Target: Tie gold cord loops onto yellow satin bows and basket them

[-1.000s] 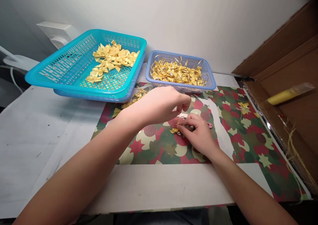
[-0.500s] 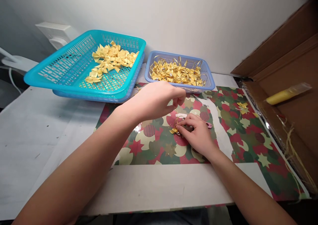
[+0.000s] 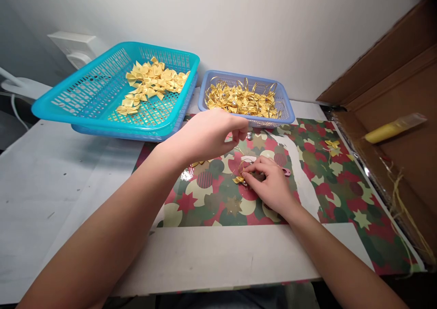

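Observation:
My right hand [image 3: 269,181] rests low over the patterned sheet [image 3: 234,205], thumb and forefinger pinching a yellow ribbon bow [image 3: 238,179] that has a thin gold loop and a small silvery piece by it. Raised to the left is my left hand [image 3: 215,134], its fingers closed in a pinch. A thin strand shows below those fingertips, but what they hold is too small to make out. Just beyond them lies a small silvery bead or bell [image 3: 249,136]. Part of a pink object [image 3: 287,172] sticks out behind my right hand.
A turquoise basket [image 3: 99,123] with loose yellow bows stands at the back left, stacked on a blue one. The smaller blue basket [image 3: 290,113] holds bows with gold loops. On the right are another bow [image 3: 332,144], a cardboard box [image 3: 392,95] and a yellow-filled tube [image 3: 392,129].
My left hand has shifted slightly left, bringing the small silvery piece behind it into view. My right hand stays in place with the bow.

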`<state>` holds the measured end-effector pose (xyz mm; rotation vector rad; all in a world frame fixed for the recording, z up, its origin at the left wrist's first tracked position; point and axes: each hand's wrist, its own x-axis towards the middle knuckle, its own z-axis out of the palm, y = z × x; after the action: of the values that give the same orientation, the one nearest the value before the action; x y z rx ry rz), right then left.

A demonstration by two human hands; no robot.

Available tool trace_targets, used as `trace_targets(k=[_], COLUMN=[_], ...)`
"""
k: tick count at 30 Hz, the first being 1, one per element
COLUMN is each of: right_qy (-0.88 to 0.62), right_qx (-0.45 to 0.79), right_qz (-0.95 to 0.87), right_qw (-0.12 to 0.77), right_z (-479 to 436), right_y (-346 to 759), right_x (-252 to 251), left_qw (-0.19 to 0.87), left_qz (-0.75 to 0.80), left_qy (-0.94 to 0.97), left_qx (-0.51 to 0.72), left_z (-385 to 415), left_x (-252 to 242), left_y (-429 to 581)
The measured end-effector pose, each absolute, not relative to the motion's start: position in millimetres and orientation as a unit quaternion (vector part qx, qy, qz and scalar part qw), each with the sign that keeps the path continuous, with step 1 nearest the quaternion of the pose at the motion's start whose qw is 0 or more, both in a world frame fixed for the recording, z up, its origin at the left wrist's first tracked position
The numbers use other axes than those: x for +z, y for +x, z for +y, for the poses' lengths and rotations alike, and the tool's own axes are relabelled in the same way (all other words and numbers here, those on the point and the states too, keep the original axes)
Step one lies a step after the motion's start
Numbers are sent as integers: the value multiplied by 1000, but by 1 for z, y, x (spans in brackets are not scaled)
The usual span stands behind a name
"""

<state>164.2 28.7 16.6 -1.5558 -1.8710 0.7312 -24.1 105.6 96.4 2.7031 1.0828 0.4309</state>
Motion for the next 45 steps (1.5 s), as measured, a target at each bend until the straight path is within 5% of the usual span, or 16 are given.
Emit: trace_targets(k=[15,29,45], right_qy=[-586,-569,-558], right_qx=[283,287,310], right_qz=[-699,-705,-709], right_qw=[297,310,300], right_z=[29,29,32], right_y=[164,167,173], right_x=[19,17,19], left_qw=[183,85,85], left_qz=[338,320,333], left_qy=[912,943,939], left_qx=[145,17,5], left_z=[105,87,87], left_x=[91,77,77], left_y=[-24,4,6])
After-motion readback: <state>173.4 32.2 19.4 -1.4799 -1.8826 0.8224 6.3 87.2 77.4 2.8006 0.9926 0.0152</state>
